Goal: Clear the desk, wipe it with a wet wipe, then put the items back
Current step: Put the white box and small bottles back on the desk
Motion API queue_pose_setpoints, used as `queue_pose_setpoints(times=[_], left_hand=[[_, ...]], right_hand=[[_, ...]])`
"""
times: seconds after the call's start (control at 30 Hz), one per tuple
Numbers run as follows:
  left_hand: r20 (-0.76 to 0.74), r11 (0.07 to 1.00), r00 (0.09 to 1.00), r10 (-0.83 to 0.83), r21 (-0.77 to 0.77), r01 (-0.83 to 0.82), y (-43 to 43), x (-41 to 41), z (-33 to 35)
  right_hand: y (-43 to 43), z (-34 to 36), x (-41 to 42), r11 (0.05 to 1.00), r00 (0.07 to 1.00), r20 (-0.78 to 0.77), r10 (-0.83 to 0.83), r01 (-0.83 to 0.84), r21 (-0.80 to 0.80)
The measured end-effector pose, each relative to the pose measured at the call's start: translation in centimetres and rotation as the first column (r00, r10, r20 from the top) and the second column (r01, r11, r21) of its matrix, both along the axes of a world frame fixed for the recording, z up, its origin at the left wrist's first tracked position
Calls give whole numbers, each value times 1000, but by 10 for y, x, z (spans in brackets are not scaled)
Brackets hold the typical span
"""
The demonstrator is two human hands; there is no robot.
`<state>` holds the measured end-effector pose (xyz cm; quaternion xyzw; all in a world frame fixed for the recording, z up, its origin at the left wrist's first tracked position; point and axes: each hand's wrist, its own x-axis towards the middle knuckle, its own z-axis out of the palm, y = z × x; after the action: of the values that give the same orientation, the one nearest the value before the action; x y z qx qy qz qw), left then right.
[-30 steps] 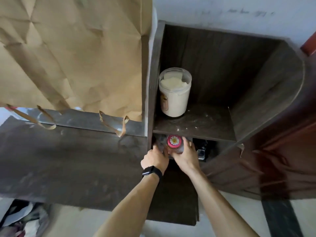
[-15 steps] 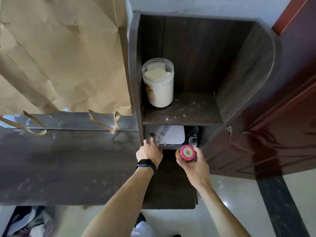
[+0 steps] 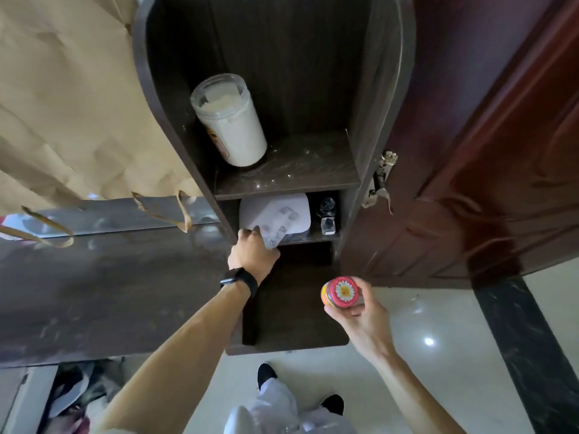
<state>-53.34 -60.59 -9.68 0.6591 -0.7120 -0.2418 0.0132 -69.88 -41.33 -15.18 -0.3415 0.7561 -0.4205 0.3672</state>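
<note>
Clearing stage; no wiping visible yet. Right hand (image 3: 360, 314) clamped on small jar (image 3: 343, 292), off the shelf. Left hand (image 3: 252, 252) grips plastic packet (image 3: 273, 236) on lower shelf (image 3: 308, 239). Tub (image 3: 230, 120) and white box (image 3: 275, 211) left to remove.

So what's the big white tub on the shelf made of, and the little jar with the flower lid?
The tub looks like clear plastic: pale powder shows through its wall and lid. The little jar in the right hand has a shiny pink lid with a daisy, maybe painted metal; its body is mostly hidden, so I cannot tell.
</note>
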Motion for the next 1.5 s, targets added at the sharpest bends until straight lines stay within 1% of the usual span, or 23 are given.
queue_pose_setpoints(times=[0.07,0.13,0.27,0.4,0.5,0.6,0.67,0.8,0.93,1.0,1.1,1.2,1.37,1.5], left_hand=[[-72,997,995,-69,-30,67,28,9,-5],[-96,990,985,-142,-18,141,58,21,-18],[-22,962,968,-251,103,252,84,30,-67],[74,914,924,-376,197,356,64,24,-124],[71,886,904,-422,242,395,37,16,-166],[46,855,876,-481,248,456,13,11,-203],[62,836,855,-516,254,486,-1,12,-223],[81,795,811,-580,273,541,-23,16,-252],[201,756,732,-651,259,601,-32,18,-259],[236,738,700,-674,243,630,-35,16,-263],[211,755,725,-655,208,621,-36,16,-275],[184,782,762,-621,205,588,-35,16,-281],[189,797,774,-604,178,578,-30,11,-282],[146,800,790,-596,191,569,-25,9,-283]], right_hand=[[12,-6,-4,1000,1000,23,-9,9,21],[24,-16,-7,998,999,37,-2,0,60],[42,-51,-6,989,999,40,17,-23,148],[41,-99,6,973,997,19,79,-81,218],[31,-135,20,963,995,8,100,-99,251],[15,-162,31,964,997,24,76,-80,255],[7,-177,39,964,997,47,67,-76,256],[-10,-199,53,969,998,42,43,-51,242],[-21,-210,67,971,996,-47,71,-58,230],[-28,-216,74,971,992,-76,102,-82,226],[-38,-223,79,972,987,-99,125,-101,212],[-47,-228,82,969,976,-141,165,-134,207],[-50,-235,82,962,969,-151,198,-163,219],[-50,-238,79,960,967,-161,197,-157,233]])
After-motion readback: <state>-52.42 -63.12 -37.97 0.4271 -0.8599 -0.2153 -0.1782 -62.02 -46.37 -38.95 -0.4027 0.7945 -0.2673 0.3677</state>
